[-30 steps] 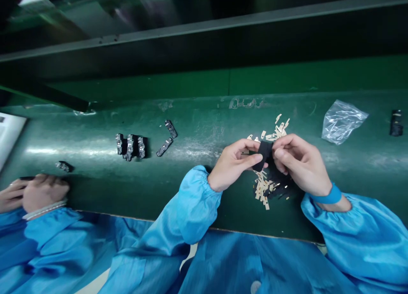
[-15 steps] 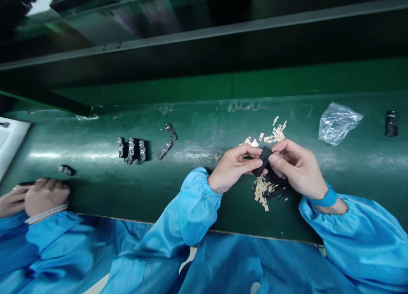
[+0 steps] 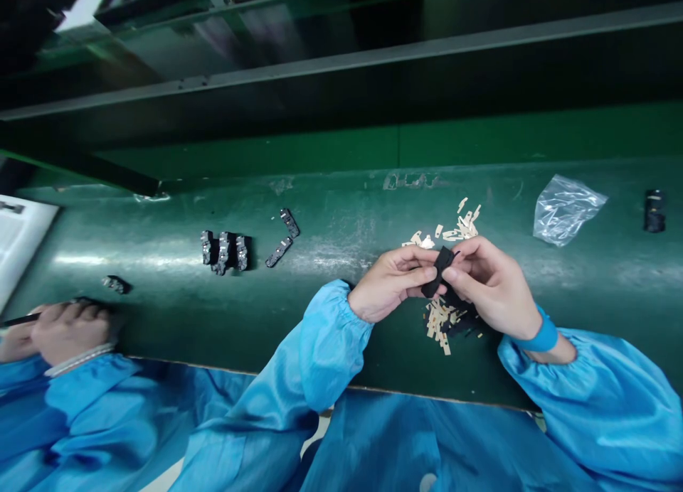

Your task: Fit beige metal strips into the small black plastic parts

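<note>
Between the thumb and fingers of my left hand (image 3: 392,280) is a small black plastic part (image 3: 437,271), oblong and tilted. My right hand (image 3: 494,282) is closed at the part's right side, its thumb and forefinger pressed together against it. A thin dark piece shows at those right fingertips, too small to name. Beneath my hands lies a pile of small cream-coloured flat pieces (image 3: 440,325), mixed with black pieces (image 3: 464,314) that my right hand partly hides. More cream pieces (image 3: 464,225) are scattered just beyond my fingers.
A clear plastic bag (image 3: 568,209) and a black part (image 3: 654,210) lie to the right. Several black assemblies (image 3: 224,253) stand left of centre, with two more (image 3: 279,252) beside them. A co-worker's hands (image 3: 72,332) are at the far left. A shelf edge (image 3: 341,64) crosses above the green bench (image 3: 331,321).
The black part has turned slightly in my fingers, and my right fingertips have shifted a little left along it. At the far left, the co-worker's hands have moved with a dark object.
</note>
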The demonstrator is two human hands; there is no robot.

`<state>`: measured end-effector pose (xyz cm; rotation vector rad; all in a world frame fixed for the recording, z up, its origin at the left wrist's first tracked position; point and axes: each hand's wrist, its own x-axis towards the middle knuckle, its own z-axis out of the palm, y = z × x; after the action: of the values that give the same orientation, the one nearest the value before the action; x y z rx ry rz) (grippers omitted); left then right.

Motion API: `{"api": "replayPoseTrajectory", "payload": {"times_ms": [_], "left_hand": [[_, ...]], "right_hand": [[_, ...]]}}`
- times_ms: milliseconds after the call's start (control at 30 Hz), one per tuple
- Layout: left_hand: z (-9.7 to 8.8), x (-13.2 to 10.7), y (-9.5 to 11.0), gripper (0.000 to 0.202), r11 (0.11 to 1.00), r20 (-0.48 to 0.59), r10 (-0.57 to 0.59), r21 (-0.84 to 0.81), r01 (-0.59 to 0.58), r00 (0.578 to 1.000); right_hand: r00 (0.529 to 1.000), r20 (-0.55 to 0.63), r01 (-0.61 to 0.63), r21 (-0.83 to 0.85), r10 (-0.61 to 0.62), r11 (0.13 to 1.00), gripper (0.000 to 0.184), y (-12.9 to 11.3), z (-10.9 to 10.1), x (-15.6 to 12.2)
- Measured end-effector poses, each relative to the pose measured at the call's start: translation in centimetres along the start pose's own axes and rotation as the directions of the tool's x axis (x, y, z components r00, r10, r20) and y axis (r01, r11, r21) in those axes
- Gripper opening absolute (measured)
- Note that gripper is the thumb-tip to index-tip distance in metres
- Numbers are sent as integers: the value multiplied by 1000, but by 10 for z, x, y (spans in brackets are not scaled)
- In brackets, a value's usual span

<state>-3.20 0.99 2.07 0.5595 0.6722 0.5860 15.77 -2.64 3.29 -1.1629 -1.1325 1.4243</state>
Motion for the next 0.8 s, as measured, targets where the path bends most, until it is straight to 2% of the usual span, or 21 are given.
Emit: {"api": "replayPoseTrajectory", "payload": {"times_ms": [67,133,233,300,800], "left_hand": [[-1,0,0,34,1000,2,1,-11,-1,1000],[-2,1,0,36,1000,-6,-4,-20,4,1000],[-4,1,0,38,999,-38,-38,-22,37,999],[-5,1,1,40,998,-56,-60,-19,59,997],[-7,1,-3,38,997,-82,-54,59,59,995]], "right_hand": [[999,41,-26,12,26,1000,21,0,-3,1],[1000,26,-18,-26,18,1000,18,-1,-8,2],[985,-125,97,-159,-118,982,14,-4,-13,3],[964,-171,160,-233,-203,959,14,-7,-15,3],[969,-47,190,-477,-241,858,13,0,-19,1]]}}
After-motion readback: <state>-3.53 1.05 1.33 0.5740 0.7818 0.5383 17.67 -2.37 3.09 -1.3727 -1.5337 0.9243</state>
